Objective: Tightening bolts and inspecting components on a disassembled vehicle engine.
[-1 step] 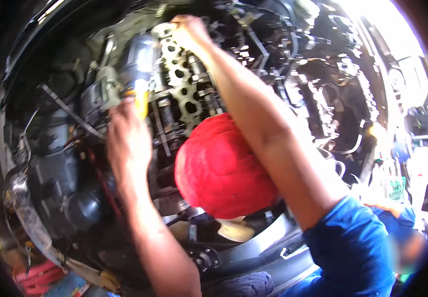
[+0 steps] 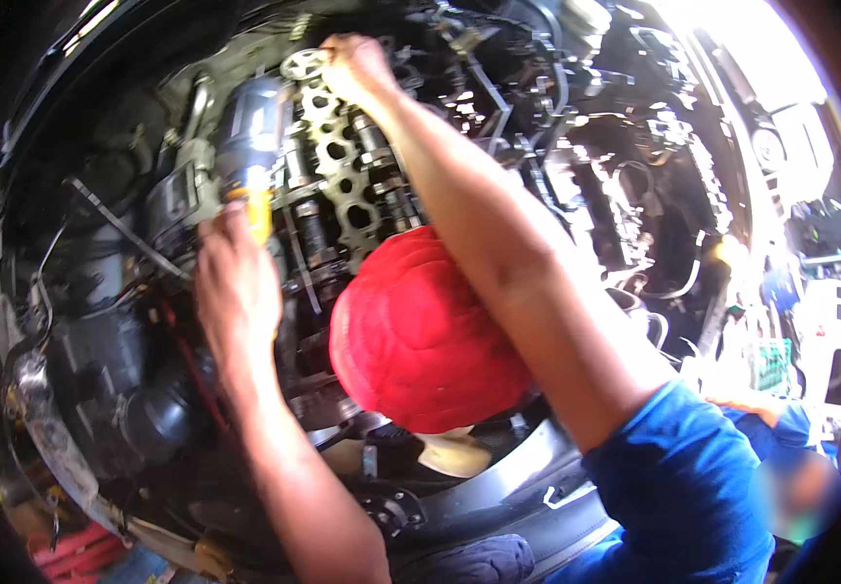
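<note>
An opened engine bay lies below me. My left hand [image 2: 236,277] is closed around the yellow end of a shiny dark cylinder [image 2: 250,122], whose kind I cannot make out. Farther off, my right hand [image 2: 360,70] has its fingers curled beside a round spoked metal piece [image 2: 304,64]; its fingertips are partly hidden. From there a long pale metal strip with round holes [image 2: 331,128] runs between rows of dark shafts [image 2: 315,234]. A rounded red cap-like shape [image 2: 430,336] hides the strip's near end and the middle of the engine.
At left a thin metal rod [image 2: 128,224] slants over dark parts, with a black round housing [image 2: 160,414] nearer. A pale fan blade [image 2: 455,453] and dark cloth [image 2: 479,560] lie at the front. Another person in blue [image 2: 776,428] is at the lower right.
The whole scene sits slightly farther left in view and is less blurred. Both hands keep their places against the engine.
</note>
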A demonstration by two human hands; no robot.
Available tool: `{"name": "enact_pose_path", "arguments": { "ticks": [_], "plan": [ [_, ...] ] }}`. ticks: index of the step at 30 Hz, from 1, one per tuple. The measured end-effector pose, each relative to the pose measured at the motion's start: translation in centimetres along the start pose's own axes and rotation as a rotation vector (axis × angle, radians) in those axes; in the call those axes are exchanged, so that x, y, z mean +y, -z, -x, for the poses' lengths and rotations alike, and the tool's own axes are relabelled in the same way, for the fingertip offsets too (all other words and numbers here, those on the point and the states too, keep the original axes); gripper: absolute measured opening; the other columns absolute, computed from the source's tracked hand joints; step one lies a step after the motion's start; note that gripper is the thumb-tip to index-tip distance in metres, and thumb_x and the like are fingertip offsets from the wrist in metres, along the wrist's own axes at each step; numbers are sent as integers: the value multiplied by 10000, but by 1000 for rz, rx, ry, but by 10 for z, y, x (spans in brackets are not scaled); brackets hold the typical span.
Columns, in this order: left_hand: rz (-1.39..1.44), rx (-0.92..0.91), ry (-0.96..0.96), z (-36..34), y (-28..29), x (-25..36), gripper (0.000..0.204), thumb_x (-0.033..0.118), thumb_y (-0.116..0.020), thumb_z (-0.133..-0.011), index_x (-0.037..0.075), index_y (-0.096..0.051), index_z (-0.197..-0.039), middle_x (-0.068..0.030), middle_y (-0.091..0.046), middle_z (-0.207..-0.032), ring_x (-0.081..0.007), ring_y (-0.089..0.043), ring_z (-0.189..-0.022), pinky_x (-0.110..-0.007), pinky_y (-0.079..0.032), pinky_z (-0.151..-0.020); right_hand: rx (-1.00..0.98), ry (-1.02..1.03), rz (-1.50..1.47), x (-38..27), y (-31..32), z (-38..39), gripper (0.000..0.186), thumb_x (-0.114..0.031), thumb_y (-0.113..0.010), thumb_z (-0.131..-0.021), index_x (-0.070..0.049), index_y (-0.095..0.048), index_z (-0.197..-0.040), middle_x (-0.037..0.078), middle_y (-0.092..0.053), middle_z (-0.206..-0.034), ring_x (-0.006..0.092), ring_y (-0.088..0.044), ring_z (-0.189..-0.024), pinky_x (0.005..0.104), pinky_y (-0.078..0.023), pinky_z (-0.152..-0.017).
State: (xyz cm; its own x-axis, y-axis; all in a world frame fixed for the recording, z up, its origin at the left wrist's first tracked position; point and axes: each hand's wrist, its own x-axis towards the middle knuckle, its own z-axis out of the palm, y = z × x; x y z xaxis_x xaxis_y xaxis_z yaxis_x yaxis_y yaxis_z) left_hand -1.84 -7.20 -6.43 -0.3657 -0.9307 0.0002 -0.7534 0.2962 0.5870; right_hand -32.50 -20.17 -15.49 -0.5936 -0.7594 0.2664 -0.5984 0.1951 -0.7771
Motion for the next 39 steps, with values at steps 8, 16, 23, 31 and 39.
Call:
{"name": "enact_pose_path", "arguments": {
  "ticks": [8,16,23,31,39],
  "plan": [
    [-44,26,214,-2,9,-1,638,471,-303,-1087,-94,-566,-1225,-375,-623,-1201,-520,-578,-1153,-564,-428,-991,239,87,-64,-24,28,26,337,-161,-710,-784,-43,-715,-1099,248,-712,-1073,443,-671,-1051,453,-561,-890],
    [6,78,165,-11,6,-31,593,471,-316,-1093,-68,-546,-1178,-207,-637,-747,-299,-638,-540,-419,-494,-483,-172,481,64,-63,186,68,274,-309,-678,-912,-67,-729,-1030,186,-706,-962,380,-684,-962,465,-545,-863],
    [-237,107,5,-13,3,-45,587,407,-299,-1099,-108,-515,-1280,-355,-637,-1191,-510,-603,-1124,-547,-464,-967,-176,155,624,43,379,195,141,-137,-619,-947,-10,-679,-965,186,-668,-941,404,-655,-938,495,-522,-830],
    [-19,105,192,-10,10,-23,658,524,-354,-1080,-69,-550,-1288,-339,-631,-1257,-498,-602,-1171,-539,-468,-993,-483,343,904,195,381,207,194,-114,-647,-854,-89,-732,-1026,129,-701,-976,319,-686,-997,442,-566,-867],
    [-233,87,72,3,17,-12,691,581,-576,-983,-75,-656,-1183,-333,-700,-1069,-494,-662,-1065,-535,-504,-927,-277,237,824,150,394,234,236,-165,-672,-894,-70,-691,-1109,149,-645,-1041,355,-647,-1008,439,-549,-856]
  ]
}}
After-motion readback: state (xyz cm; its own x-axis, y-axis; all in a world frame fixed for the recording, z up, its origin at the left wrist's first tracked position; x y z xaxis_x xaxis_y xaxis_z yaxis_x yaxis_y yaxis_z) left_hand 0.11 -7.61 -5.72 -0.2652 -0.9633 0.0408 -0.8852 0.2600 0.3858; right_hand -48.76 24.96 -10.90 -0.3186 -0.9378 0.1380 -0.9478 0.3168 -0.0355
